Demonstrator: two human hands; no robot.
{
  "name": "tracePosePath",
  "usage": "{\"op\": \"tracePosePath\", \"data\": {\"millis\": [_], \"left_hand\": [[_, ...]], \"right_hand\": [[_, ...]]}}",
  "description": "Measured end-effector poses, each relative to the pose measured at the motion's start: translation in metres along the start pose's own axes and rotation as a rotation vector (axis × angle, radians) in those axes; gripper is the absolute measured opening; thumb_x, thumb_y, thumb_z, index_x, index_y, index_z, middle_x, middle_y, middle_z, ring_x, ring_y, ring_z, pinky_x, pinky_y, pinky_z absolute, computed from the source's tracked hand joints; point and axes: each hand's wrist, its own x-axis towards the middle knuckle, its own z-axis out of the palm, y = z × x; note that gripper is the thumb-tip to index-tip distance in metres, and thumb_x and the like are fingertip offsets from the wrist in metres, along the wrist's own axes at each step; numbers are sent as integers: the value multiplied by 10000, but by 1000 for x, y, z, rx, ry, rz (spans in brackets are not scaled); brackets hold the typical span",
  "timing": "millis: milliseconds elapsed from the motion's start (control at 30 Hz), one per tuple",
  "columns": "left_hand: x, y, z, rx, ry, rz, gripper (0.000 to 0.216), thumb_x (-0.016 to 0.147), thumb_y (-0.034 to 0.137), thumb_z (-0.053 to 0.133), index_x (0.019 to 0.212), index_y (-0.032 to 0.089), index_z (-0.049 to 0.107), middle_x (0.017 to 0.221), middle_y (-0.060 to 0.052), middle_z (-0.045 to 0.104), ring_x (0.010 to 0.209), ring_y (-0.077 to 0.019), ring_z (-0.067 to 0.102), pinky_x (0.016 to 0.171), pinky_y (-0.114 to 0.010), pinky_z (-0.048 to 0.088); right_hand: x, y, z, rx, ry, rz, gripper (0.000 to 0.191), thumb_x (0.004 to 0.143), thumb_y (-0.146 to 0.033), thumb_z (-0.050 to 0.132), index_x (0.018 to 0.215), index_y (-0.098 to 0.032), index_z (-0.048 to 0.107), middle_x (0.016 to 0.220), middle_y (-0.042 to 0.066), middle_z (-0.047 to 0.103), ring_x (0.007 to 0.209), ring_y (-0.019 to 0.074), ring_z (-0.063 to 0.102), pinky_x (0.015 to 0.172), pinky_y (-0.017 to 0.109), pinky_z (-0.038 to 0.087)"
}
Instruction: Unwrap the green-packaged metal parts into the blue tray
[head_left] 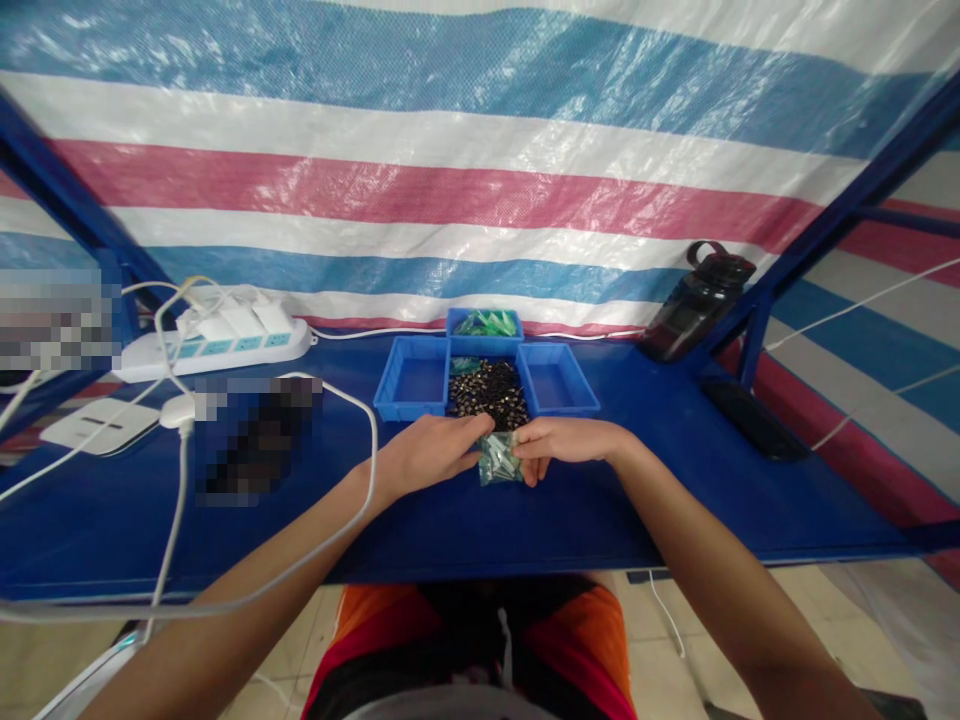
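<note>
My left hand and my right hand meet over a small clear plastic bag with greenish contents, lying on the blue table. The fingers of both hands pinch the bag's top edge. Just behind the bag stands a blue tray filled with small dark parts.
Empty blue trays stand to the left and right of the parts tray, and one with green bags stands behind. A white power strip with cables lies at the left. A dark bottle leans at the right, near a black flat object.
</note>
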Motion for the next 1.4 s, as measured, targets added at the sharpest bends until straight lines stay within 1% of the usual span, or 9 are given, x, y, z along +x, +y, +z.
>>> {"op": "tracePosePath", "data": {"millis": [100, 233, 567, 767, 933, 1100, 1233, 1333, 1400], "left_hand": [[-1, 1, -1, 99, -2, 45, 65, 921, 260, 461, 928, 196, 454, 834, -8, 639, 755, -165, 639, 542, -235, 357], [-1, 1, 4, 181, -20, 88, 113, 931, 263, 438, 883, 183, 502, 792, -24, 635, 713, -161, 629, 551, -229, 376], [0, 3, 7, 136, -49, 87, 194, 946, 302, 405, 894, 184, 551, 770, -47, 629, 681, -159, 607, 566, -228, 385], [1, 3, 2, -75, -67, 80, 211, 960, 246, 370, 854, 191, 543, 773, -27, 628, 725, -153, 611, 619, -226, 381], [2, 4, -3, -256, -90, 8, 283, 973, 305, 355, 791, 179, 531, 676, -8, 581, 635, -138, 568, 591, -219, 350], [3, 6, -6, -491, -144, -31, 335, 966, 332, 359, 736, 166, 538, 613, 13, 543, 554, -104, 501, 553, -210, 331], [3, 4, -8, -680, -216, -64, 380, 956, 358, 345, 680, 158, 513, 586, 19, 525, 549, -99, 477, 556, -207, 352], [1, 1, -7, -766, -272, -82, 414, 941, 402, 354, 646, 156, 505, 568, 18, 510, 539, -101, 459, 562, -216, 367], [1, 0, -6, -819, -295, -97, 447, 934, 448, 356, 633, 153, 507, 564, 14, 506, 542, -103, 458, 572, -220, 378]], "right_hand": [[0, 1, -1, 15, 10, 8, 401, 846, -512, 552, 774, -118, 582, 727, 56, 675, 695, 140, 657, 680, 262, 508], [-1, 1, -1, 12, 2, 15, 384, 848, -490, 560, 771, -116, 593, 735, 60, 683, 717, 142, 661, 697, 263, 508], [-1, 2, -1, 12, -2, 13, 364, 853, -464, 559, 787, -111, 621, 741, 72, 698, 727, 151, 668, 694, 260, 510], [-2, 0, 0, -21, 22, 17, 425, 892, -480, 481, 817, -92, 636, 747, 101, 708, 720, 158, 675, 672, 259, 524], [-2, 0, -1, -32, 102, 46, 371, 927, -393, 427, 838, -90, 622, 693, 85, 688, 661, 143, 665, 614, 242, 531], [-5, 0, -2, -5, 72, 37, 227, 854, -292, 557, 995, -116, 578, 785, 50, 664, 714, 137, 661, 613, 236, 544], [-8, -4, -1, -86, 61, 45, 341, 755, -373, 688, 955, -131, 553, 773, 17, 625, 711, 141, 646, 587, 220, 527], [-8, -8, -1, -191, 117, 0, 399, 753, -500, 665, 882, -141, 546, 697, -8, 598, 637, 126, 627, 540, 196, 478], [-7, -10, -1, -230, 147, -29, 432, 764, -538, 638, 917, -145, 542, 686, -13, 598, 607, 124, 619, 528, 198, 458]]}}
